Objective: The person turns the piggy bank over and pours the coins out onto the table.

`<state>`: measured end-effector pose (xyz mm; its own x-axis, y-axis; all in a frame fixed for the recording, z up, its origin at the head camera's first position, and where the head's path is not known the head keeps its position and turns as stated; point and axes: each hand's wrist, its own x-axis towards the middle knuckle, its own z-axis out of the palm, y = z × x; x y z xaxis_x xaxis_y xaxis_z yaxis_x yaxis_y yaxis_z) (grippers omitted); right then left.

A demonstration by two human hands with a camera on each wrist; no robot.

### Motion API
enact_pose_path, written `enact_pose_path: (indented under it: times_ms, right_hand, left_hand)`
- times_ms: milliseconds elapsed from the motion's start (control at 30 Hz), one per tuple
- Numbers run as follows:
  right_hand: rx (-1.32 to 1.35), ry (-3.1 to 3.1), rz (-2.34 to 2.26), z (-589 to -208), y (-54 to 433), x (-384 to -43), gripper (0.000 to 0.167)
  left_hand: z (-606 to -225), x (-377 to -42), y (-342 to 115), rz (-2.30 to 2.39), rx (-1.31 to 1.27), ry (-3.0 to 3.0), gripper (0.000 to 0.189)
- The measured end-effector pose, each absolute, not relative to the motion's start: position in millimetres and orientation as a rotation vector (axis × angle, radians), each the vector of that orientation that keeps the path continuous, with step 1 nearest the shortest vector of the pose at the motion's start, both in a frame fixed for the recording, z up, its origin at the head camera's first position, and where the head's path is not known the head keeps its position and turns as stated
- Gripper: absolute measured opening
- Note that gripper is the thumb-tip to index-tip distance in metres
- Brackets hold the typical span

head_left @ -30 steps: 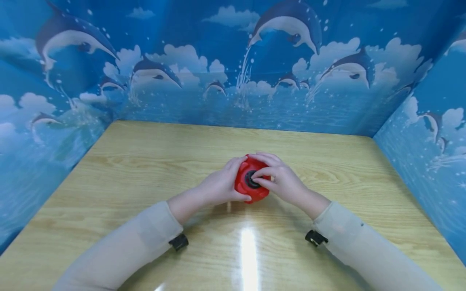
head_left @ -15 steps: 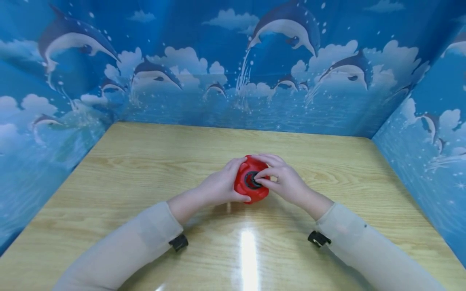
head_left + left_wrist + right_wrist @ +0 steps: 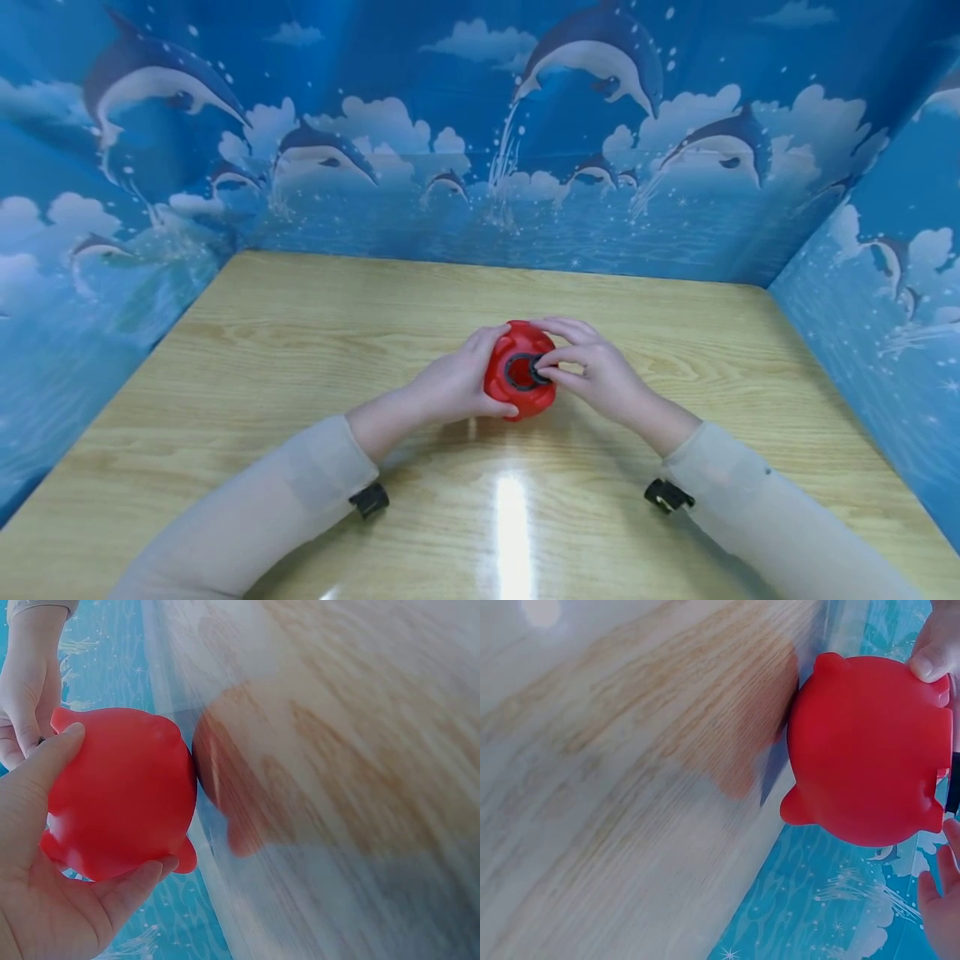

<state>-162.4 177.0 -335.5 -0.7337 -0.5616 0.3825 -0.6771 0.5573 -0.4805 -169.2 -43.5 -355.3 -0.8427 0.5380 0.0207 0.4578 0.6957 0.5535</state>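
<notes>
A round red piggy bank [image 3: 528, 405] with stubby knobs stands on the table, its black-ringed hole facing up. My left hand [image 3: 456, 380] grips its left side, thumb near the front and fingers round the back; the left wrist view shows the thumb and fingertips on the smooth red body [image 3: 124, 787]. Between thumb and forefinger, my right hand [image 3: 600, 375] pinches a small black plug [image 3: 539, 369] at the right edge of the hole. Other fingers of that hand reach over the bank's far rim. In the right wrist view the plug [image 3: 954, 784] shows dark beside the red body.
The glossy wood-grain table [image 3: 322, 333] reflects a bright light strip near the front. Blue dolphin-print curtains [image 3: 420, 208] enclose the back and both sides. A small black wrist camera [image 3: 369, 500] hangs under the left sleeve, another [image 3: 667, 495] under the right.
My right hand has drawn the black plug out of the hole and to the right, baring the opening. My left hand has kept its grip in place.
</notes>
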Motion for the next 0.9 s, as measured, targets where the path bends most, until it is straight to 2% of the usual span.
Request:
enact_pose_path:
  times_ms: [900]
  right_hand:
    - [0.954, -2.580, 0.863, -336, 208, -157, 0.016]
  left_hand:
    - [-356, -169, -44, 0.866, 0.815, 2.755, 0.102]
